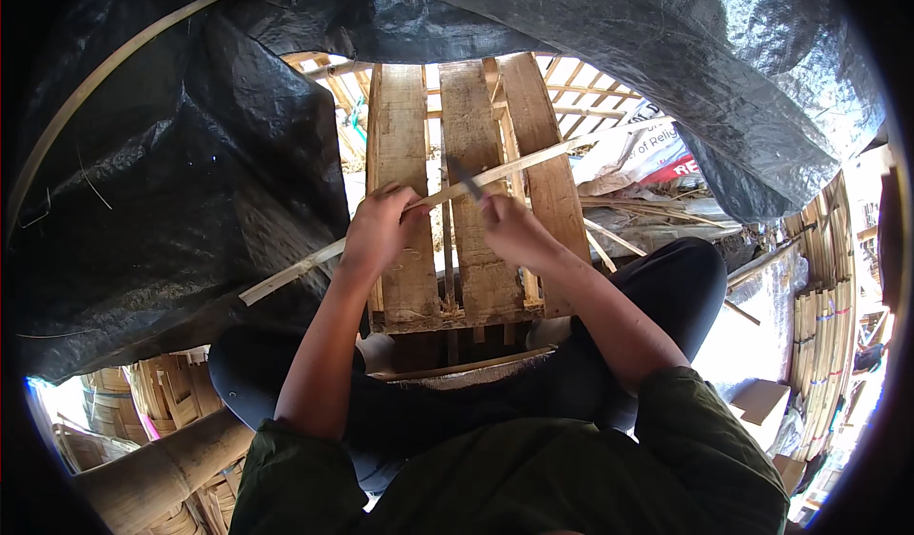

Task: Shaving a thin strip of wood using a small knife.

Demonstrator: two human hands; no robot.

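Left hand (379, 228) clamped on a strip (545, 157), right hand (519, 230) round a knife (466, 180) — both strip ends jut past the side edges of the bench (407, 273).

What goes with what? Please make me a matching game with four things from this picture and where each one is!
Things:
1. long, pale bamboo strip
2. narrow, dark-bladed knife
3. brown wooden plank bench
4. thick, round, tan bamboo pole

Places:
A. at the picture's lower left
B. in the right hand
C. in front of the person, beneath both hands
D. in the left hand, slanting

Pairs: 1-D, 2-B, 3-C, 4-A
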